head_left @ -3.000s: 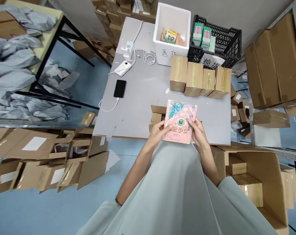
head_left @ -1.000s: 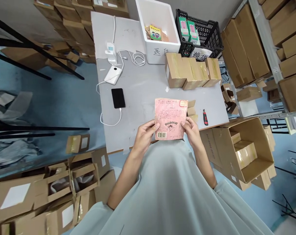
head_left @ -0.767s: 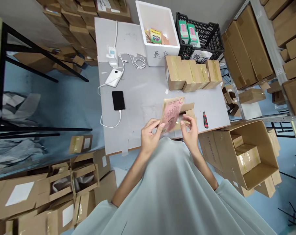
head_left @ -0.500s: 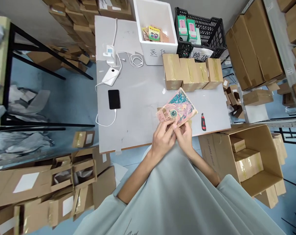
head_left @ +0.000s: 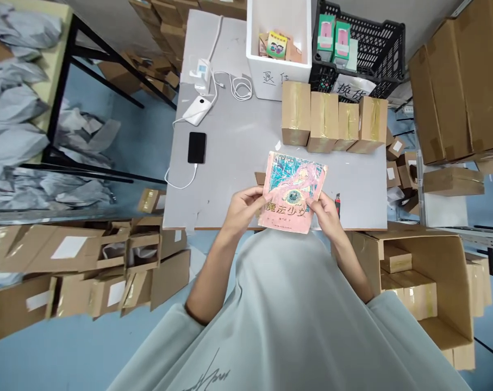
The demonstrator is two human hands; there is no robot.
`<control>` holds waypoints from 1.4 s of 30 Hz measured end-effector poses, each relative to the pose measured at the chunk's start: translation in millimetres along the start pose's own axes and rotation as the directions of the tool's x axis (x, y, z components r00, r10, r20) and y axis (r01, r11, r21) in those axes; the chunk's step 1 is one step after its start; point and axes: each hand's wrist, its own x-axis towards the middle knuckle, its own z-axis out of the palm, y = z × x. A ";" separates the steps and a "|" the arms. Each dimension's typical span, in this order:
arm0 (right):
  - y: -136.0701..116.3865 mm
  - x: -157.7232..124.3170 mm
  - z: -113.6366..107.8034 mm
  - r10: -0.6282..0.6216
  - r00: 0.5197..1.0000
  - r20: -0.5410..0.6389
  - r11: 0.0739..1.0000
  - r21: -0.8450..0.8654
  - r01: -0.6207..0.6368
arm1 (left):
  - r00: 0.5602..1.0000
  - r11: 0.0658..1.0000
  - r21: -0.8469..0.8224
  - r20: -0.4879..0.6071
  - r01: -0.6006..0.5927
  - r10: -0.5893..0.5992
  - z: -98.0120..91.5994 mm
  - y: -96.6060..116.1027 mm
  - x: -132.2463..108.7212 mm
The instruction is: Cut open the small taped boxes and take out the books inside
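Observation:
Between my two hands is a pink book (head_left: 289,212) with a blue and pink picture and large dark characters on its cover, the cover facing up. My left hand (head_left: 246,209) grips its left edge, thumb on top. On the right edge my right hand (head_left: 325,214) holds it the same way. The book hangs over the front edge of the table, close to my shirt. Just behind it a bit of brown cardboard (head_left: 260,178) peeks out, mostly hidden. A red and black utility knife (head_left: 338,203) lies beside my right hand, partly covered by it.
Several taped cartons (head_left: 323,122) stand behind the book. Farther back are a white foam box (head_left: 266,79) and a black crate (head_left: 385,54). A phone (head_left: 197,147), power bank (head_left: 197,110) and cables lie left. A large open carton (head_left: 450,288) stands right of me.
The book has turned from slanted to nearly upright and moved closer to me. My hands have moved apart from its lower edge to its two sides. The view has shifted.

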 end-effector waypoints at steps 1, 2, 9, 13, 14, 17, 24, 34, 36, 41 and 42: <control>1.1 1.1 0.0 0.001 1.000 0.015 1.000 -0.002 -0.001 | 1.000 1.000 -0.011 -0.025 0.010 -0.010 2.0 0.4 -1.0; 2.3 2.2 0.6 0.002 1.000 0.027 1.000 -0.003 -0.002 | 0.999 1.000 -0.016 -0.052 0.014 -0.015 3.4 1.0 -2.3; 6.3 8.5 21.0 -0.119 0.985 -0.123 0.983 -0.152 0.100 | 0.985 0.999 -0.018 -0.171 -0.029 0.025 -0.5 6.3 -10.7; 2.7 3.4 46.8 -0.265 0.931 -0.252 0.920 -0.355 0.166 | 0.939 0.980 0.126 -0.290 -0.154 0.185 -3.8 4.1 -13.5; 2.1 1.2 55.8 -0.246 0.948 -0.200 0.927 -0.333 0.170 | 0.920 0.965 0.180 -0.311 -0.189 0.238 -4.3 2.9 -14.3; 4.4 -5.0 87.1 -0.145 0.987 -0.062 0.973 -0.192 0.131 | 0.861 0.893 0.343 -0.314 -0.291 0.400 -4.3 -2.7 -18.7; 17.8 -3.2 127.2 -0.064 0.960 -0.271 0.998 -0.024 0.060 | 0.818 0.730 0.503 -0.076 -0.462 0.571 2.4 -18.9 -42.6; -1.4 -10.7 95.3 0.017 0.966 -0.258 1.000 0.026 -0.010 | 0.999 0.998 0.044 -0.028 -0.035 0.036 -65.0 -5.5 -3.6; -2.3 -13.8 91.8 0.028 0.966 -0.258 1.000 0.021 -0.023 | 0.986 0.993 -0.078 0.146 0.090 -0.078 -68.8 -2.5 0.9; 0.0 -15.2 87.7 -0.007 0.963 -0.271 1.000 -0.009 0.005 | 0.999 0.999 -0.043 0.037 0.021 -0.019 -57.6 5.6 -9.5; 0.9 -14.7 87.2 -0.012 0.963 -0.271 1.000 -0.005 0.011 | 1.000 0.999 -0.032 0.019 -0.001 0.001 -55.2 6.3 -12.0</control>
